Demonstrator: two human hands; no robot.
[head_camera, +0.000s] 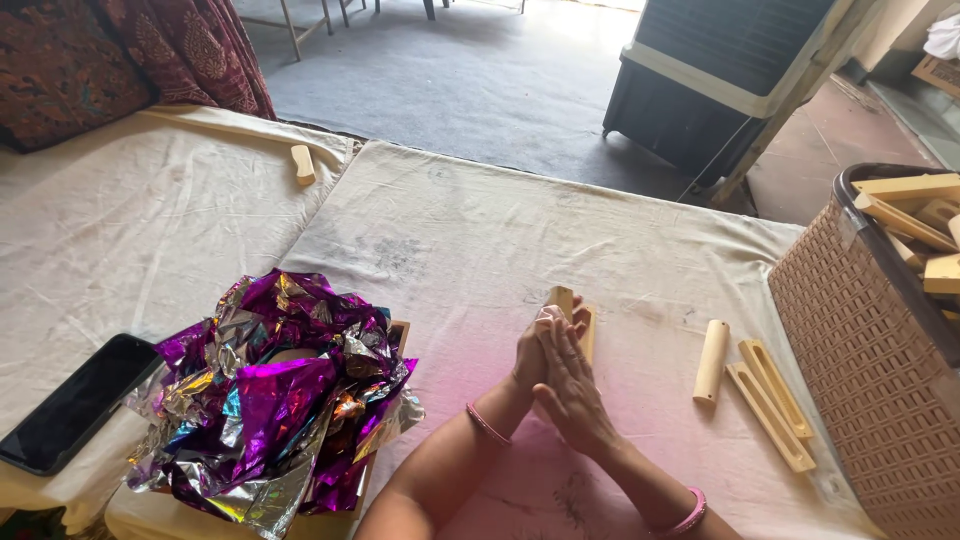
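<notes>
A pale wooden piece (566, 300) stood pinched between both palms near the middle of the cloth-covered table (450, 230), its top poking above the fingertips. The left hand (530, 352) and right hand (568, 380) were pressed flat together around it, fingers closed. To the right lay a wooden dowel (711, 361) and two slotted wooden strips (770, 400), just beside a woven basket (860, 400) of similar pieces. Crumpled purple foil (280, 390) sat to the left. Uneven palm pressure could probably let the piece slip and drop.
</notes>
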